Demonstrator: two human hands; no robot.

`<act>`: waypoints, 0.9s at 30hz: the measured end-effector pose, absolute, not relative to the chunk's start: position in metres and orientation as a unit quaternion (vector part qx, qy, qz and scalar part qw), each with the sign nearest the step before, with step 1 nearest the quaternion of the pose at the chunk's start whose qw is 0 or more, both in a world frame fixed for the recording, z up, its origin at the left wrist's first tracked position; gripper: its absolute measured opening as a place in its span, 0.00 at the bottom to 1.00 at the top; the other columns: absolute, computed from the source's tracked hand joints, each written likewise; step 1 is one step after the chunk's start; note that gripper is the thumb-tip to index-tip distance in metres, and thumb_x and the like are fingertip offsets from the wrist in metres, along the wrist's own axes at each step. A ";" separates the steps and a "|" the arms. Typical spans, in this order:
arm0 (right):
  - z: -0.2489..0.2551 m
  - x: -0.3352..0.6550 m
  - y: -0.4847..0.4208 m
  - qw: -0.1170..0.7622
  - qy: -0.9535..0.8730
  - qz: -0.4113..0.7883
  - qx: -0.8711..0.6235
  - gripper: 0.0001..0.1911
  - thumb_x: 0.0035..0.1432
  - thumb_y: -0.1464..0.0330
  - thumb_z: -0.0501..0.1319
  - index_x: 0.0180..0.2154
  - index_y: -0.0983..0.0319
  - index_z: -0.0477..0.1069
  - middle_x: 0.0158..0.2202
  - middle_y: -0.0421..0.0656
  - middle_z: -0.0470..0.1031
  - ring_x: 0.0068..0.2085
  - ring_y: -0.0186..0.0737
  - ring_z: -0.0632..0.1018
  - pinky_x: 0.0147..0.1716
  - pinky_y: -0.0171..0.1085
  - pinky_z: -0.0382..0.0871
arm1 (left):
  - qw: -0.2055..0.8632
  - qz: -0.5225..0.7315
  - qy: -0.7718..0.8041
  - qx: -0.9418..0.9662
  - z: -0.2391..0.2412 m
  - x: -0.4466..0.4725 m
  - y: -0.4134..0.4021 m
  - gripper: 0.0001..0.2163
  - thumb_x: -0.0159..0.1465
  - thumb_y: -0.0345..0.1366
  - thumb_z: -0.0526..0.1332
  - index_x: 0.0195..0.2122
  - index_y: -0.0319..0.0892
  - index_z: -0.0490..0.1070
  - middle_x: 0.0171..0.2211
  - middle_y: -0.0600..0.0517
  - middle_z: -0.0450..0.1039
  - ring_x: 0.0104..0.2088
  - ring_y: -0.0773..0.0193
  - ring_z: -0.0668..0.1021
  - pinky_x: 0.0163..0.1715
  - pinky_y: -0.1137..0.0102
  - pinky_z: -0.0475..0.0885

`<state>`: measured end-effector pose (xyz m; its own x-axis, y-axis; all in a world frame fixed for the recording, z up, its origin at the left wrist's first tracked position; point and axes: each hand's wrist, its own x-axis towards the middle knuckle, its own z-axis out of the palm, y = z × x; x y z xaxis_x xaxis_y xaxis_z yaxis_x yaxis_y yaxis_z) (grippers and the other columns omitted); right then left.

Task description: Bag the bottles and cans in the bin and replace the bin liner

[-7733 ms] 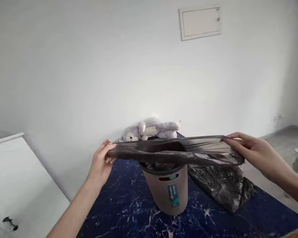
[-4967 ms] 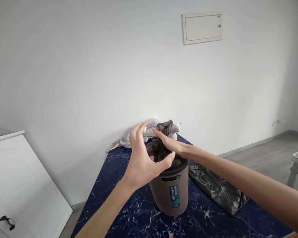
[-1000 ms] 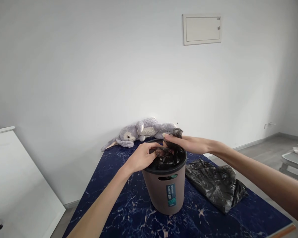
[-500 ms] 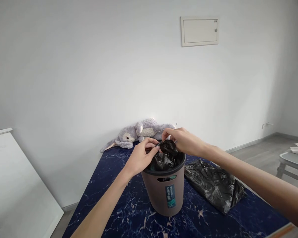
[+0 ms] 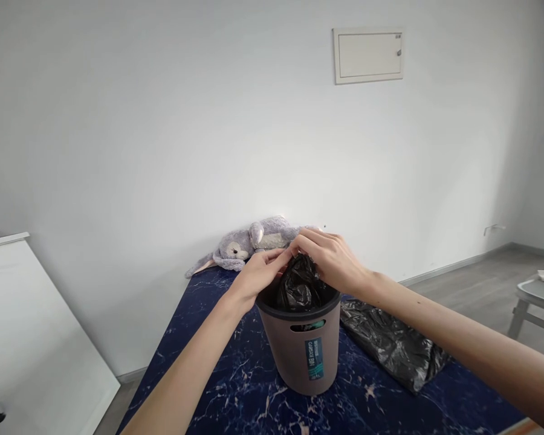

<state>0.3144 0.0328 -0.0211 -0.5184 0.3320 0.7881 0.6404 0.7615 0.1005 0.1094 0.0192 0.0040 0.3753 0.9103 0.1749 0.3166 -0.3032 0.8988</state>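
My left hand (image 5: 260,275) and right hand (image 5: 333,260) both pinch the gathered top of the bag (image 5: 299,289), which sits inside the bin (image 5: 294,356) on the table (image 5: 236,386). The bin has a teal label (image 5: 315,359); its writing is too small to read.

It looked like a home: a grey plush toy (image 5: 249,244) lay on the dark-blue marbled counter (image 5: 236,386) beside a white cabinet (image 5: 31,338).

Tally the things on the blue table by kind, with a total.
Bin: 1
Black bags: 2, the held bag pinched by the left hand and right hand, and the loose bag
Plush toy: 1
Total: 4
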 end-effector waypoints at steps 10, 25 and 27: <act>-0.023 0.325 0.027 0.353 -0.890 -0.212 -0.197 0.14 0.66 0.79 0.50 0.38 0.59 0.71 0.33 0.43 0.74 0.33 0.42 0.72 0.32 0.41 0.63 | 0.252 0.424 0.484 0.723 -0.001 0.097 0.031 0.21 0.60 0.58 0.69 0.36 0.42 0.78 0.36 0.48 0.81 0.39 0.55 0.81 0.38 0.66 0.72; -0.025 0.360 -0.008 0.321 -0.895 0.163 -0.264 0.12 0.70 0.61 0.64 0.33 0.58 0.75 0.47 0.45 0.82 0.46 0.43 0.82 0.45 0.41 0.75 | 0.067 0.399 0.528 0.747 -0.019 0.072 0.058 0.09 0.61 0.43 0.64 0.27 0.46 0.72 0.29 0.47 0.81 0.32 0.52 0.81 0.34 0.63 0.71; -0.026 0.367 -0.013 0.328 -0.881 0.162 -0.298 0.14 0.69 0.58 0.65 0.31 0.57 0.73 0.48 0.45 0.83 0.46 0.45 0.82 0.43 0.41 0.74 | 0.064 0.403 0.526 0.746 -0.019 0.070 0.059 0.09 0.61 0.43 0.64 0.27 0.46 0.72 0.28 0.48 0.81 0.31 0.53 0.81 0.34 0.63 0.71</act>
